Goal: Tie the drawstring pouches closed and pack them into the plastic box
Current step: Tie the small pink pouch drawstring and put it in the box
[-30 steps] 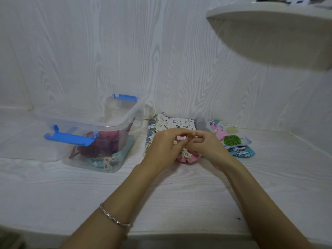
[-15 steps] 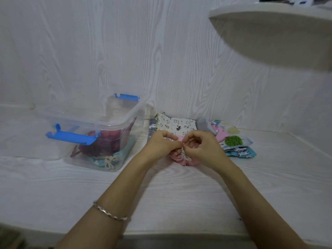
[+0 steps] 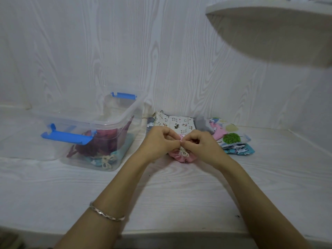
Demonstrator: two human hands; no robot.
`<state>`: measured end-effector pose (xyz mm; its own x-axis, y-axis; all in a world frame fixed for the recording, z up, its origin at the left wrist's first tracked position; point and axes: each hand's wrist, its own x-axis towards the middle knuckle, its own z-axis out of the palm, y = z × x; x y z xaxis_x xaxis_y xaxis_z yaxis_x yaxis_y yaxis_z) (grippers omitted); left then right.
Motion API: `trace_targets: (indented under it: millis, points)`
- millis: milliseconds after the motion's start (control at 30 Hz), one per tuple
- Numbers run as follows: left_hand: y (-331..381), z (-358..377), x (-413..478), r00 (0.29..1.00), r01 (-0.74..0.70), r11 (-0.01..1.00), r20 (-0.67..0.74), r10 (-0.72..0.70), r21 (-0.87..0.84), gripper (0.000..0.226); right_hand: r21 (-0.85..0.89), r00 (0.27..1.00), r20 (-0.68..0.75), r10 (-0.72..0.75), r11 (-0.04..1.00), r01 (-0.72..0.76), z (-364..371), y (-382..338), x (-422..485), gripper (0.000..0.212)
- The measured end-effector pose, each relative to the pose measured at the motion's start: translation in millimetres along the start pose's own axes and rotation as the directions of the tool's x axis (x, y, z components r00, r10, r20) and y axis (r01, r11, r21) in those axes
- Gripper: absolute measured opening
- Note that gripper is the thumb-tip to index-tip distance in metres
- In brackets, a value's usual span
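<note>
The left hand (image 3: pixel 159 141) and right hand (image 3: pixel 201 144) meet fingertip to fingertip, both pinched on the cream drawstring (image 3: pixel 183 152) of the pink pouch (image 3: pixel 181 156), which sits on the worktop (image 3: pixel 179 186) just under them. The plastic box (image 3: pixel 100 126) stands to the left, nearer the left hand, its long axis running away toward the wall. Untied pouches (image 3: pixel 231 139) lie behind and to the right.

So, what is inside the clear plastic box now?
Inside the plastic box lie a dark red pouch and a light blue pouch tied with cord. Anything beneath them is hidden.
</note>
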<state>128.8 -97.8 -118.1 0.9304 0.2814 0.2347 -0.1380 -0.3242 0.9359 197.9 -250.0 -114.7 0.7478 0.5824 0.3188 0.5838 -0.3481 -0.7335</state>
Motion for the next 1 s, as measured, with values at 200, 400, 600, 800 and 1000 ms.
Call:
trace_targets:
  millis: [200, 400, 600, 800, 1000]
  points:
    - [-6, 4, 2, 0.995, -0.093, 0.973, -0.016, 0.098, 0.212, 0.011, 0.313, 0.979, 0.108, 0.173, 0.929, -0.198, 3, 1, 2, 0.022]
    - [-9, 3, 5, 0.981, -0.184, 0.946, -0.005, 0.193, 0.267, 0.006, 0.665, 0.919, 0.296, 0.263, 0.633, -0.395, 4, 4, 5, 0.022]
    - [-18, -2, 12, 0.993, -0.114, 0.979, 0.039, 0.109, 0.167, 0.029, 0.533, 0.958, 0.182, 0.221, 0.797, -0.285, 5, 4, 3, 0.019]
    - [-19, 0, 11, 0.999, 0.004, 1.0, 0.036, -0.003, -0.019, 0.039, 0.056, 0.968, -0.236, -0.086, 0.993, 0.102, 15, 2, 3, 0.018]
    - [-12, 0, 8, 0.997, 0.065, 0.994, 0.04, -0.062, -0.083, 0.035, 0.033, 0.979, -0.162, -0.127, 0.99, 0.134, 10, 1, 0, 0.008]
